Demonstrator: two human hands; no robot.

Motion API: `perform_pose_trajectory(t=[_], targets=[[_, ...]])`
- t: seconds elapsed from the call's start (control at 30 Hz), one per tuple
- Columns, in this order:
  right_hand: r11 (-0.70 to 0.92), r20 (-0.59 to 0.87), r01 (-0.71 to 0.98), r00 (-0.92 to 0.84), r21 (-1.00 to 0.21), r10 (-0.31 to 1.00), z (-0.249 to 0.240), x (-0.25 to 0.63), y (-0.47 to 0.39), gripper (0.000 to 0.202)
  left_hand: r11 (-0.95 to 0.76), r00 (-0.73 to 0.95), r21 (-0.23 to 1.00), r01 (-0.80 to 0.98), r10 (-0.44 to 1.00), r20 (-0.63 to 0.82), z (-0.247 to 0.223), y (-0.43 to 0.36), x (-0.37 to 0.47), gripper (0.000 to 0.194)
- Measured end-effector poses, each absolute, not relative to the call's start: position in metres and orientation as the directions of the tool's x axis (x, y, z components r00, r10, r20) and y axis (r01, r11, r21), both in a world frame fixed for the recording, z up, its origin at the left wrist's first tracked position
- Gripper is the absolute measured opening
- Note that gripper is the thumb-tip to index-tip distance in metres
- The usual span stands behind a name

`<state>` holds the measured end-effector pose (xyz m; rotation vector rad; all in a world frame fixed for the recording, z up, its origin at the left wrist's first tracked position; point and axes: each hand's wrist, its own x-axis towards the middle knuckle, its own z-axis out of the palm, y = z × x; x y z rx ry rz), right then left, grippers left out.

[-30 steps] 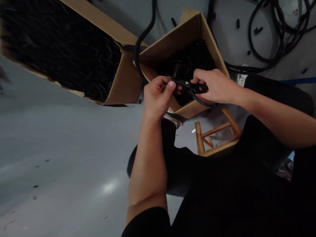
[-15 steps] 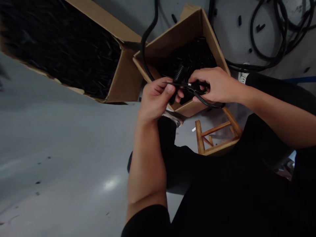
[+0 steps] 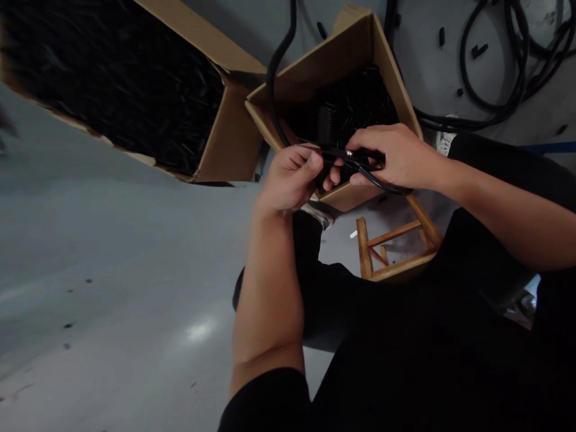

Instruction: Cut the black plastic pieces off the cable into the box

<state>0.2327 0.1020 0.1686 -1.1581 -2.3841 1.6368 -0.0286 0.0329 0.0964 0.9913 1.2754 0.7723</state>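
Gripping black scissors (image 3: 349, 154) in the right hand (image 3: 396, 153), pinching a ribbed black part (image 3: 326, 125) in the left hand (image 3: 290, 174), above the one-o'clock carton (image 3: 333, 60) — risking a nick from any slip so close.

Student: How has the ribbed piece (image 3: 326, 124) changed?
Teacher: Slanted half a second earlier, it now appears nearly upright; more left hand (image 3: 288, 180) fingers show below the scissors (image 3: 350, 155).
Student: Elsewhere?
Teacher: The small box (image 3: 353, 198) and large box (image 3: 230, 132) appear slightly higher, farther right.
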Motion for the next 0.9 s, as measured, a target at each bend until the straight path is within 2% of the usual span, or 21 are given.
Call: perform_pose_trajectory(t=[0.17, 0.3, 0.4, 0.57, 0.73, 0.9], targets=[[0.212, -0.428, 0.643, -0.684, -0.736, 0.591, 0.166, 0.238, 0.107, 0.043, 0.357, -0.019, 0.926, 0.121, 0.934, -0.358, 0.091, 0.04, -0.044, 0.063], [0.265, -0.477, 0.74, -0.621, -0.619, 0.622, 0.161, 0.241, 0.106, 0.051, 0.287, -0.108, 0.957, -0.036, 0.951, -0.289, 0.079, 0.043, -0.052, 0.064], [0.305, -0.492, 0.762, -0.616, -0.572, 0.616, 0.163, 0.238, 0.105, 0.052, 0.319, -0.122, 0.942, -0.108, 0.936, -0.331, 0.073, 0.044, -0.048, 0.065], [0.336, -0.491, 0.754, -0.634, -0.565, 0.597, 0.17, 0.228, 0.104, 0.051, 0.412, -0.159, 0.909, 0.061, 0.903, -0.399, 0.083, 0.046, -0.025, 0.047], [0.35, -0.498, 0.774, -0.616, -0.527, 0.61, 0.167, 0.226, 0.104, 0.053, 0.378, -0.132, 0.918, 0.119, 0.922, -0.363, 0.084, 0.046, -0.014, 0.048], [0.251, -0.497, 0.762, -0.596, -0.597, 0.63, 0.163, 0.227, 0.107, 0.041, 0.274, -0.13, 0.956, 0.099, 0.957, -0.261, 0.051, 0.047, -0.027, 0.057]])
